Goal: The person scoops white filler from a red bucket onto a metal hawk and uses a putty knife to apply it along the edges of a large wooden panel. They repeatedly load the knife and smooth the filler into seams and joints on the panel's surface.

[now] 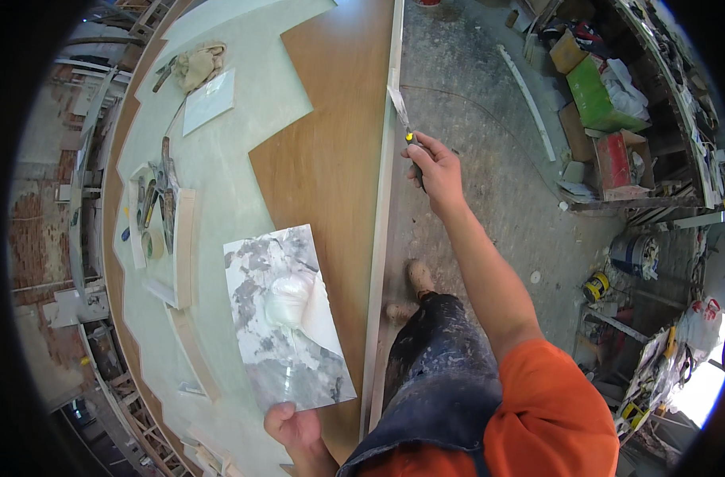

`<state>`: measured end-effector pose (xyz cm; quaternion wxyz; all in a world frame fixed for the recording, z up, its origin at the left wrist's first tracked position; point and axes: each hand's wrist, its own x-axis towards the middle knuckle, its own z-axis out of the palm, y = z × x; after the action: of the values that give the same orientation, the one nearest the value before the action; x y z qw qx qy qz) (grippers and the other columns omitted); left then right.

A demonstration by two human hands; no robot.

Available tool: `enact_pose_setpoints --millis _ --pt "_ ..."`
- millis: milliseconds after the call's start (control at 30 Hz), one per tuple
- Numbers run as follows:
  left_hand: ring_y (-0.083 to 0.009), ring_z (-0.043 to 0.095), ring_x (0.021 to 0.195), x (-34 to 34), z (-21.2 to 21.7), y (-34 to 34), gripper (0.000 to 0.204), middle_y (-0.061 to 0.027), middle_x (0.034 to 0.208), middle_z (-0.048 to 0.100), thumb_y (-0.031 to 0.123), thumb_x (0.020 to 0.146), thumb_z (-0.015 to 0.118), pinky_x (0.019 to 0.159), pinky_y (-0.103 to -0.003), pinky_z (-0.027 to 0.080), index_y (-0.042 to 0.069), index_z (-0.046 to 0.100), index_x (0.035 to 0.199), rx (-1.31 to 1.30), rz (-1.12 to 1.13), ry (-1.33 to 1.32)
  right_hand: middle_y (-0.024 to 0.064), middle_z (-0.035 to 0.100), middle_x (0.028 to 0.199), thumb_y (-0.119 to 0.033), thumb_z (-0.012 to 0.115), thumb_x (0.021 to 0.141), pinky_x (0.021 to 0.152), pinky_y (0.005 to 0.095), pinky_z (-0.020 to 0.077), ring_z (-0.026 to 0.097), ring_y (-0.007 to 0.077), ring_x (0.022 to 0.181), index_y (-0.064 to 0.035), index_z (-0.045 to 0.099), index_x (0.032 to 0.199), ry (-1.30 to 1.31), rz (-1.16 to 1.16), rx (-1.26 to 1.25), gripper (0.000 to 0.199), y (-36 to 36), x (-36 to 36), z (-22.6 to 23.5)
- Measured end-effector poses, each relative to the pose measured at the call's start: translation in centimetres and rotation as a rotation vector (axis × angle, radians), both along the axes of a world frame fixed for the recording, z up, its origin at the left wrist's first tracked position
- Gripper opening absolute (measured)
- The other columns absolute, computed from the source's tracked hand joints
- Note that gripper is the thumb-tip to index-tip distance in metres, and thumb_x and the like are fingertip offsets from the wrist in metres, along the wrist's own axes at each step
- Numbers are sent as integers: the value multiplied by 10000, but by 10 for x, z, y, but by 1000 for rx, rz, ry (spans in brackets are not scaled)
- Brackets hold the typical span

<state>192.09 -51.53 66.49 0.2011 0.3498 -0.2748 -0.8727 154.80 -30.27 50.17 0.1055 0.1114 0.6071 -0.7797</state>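
My left hand grips the near edge of a flat grey-and-white smeared board that carries a lump of white paste. The board rests over a large brown wooden panel. My right hand is shut on a putty knife with a black and yellow handle. Its blade touches the pale edge strip along the panel's right side, well beyond the board.
A pale green-white sheet covers the left of the panel, with a cloth, a white tile, several hand tools and a tape roll. Right: concrete floor, green box, red box, bucket.
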Motion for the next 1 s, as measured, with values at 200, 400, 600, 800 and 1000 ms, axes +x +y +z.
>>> enact_pose_setpoints --millis 200,400,600,800,1000 --pt "-389 422 1421 1 0 1 875 -185 1493 493 -28 659 514 1214 -573 299 4 380 1523 13 -17 20 47 709 973 -144 683 948 586 239 472 581 76 670 25 607 1359 -45 15 132 451 2 44 1" --pt "-390 430 1414 -1 6 6 866 -190 1489 496 -20 657 518 1214 -563 308 -17 383 1512 -15 -27 25 54 698 1003 -132 695 947 648 254 508 592 86 714 22 612 1360 -96 -7 134 449 -3 96 -12" --pt "-395 452 1396 -4 13 12 853 -193 1469 510 -20 656 517 1202 -554 335 -26 393 1499 -33 -20 18 42 685 971 -140 693 952 666 253 515 585 83 714 -2 629 1354 -41 -46 276 430 -5 118 -45" --pt "-373 471 1371 2 2 8 842 -168 1443 525 -7 670 544 1183 -538 358 -3 399 1500 -29 12 -24 33 699 1012 -101 692 934 709 271 528 616 98 799 -19 663 1322 -144 141 166 397 25 121 21" --pt "-342 488 1366 10 -17 2 832 -145 1427 553 -17 678 569 1186 -506 355 4 414 1495 -24 -17 38 104 746 1029 -58 741 858 786 321 549 707 226 871 -52 691 1266 379 812 327 412 37 164 140"
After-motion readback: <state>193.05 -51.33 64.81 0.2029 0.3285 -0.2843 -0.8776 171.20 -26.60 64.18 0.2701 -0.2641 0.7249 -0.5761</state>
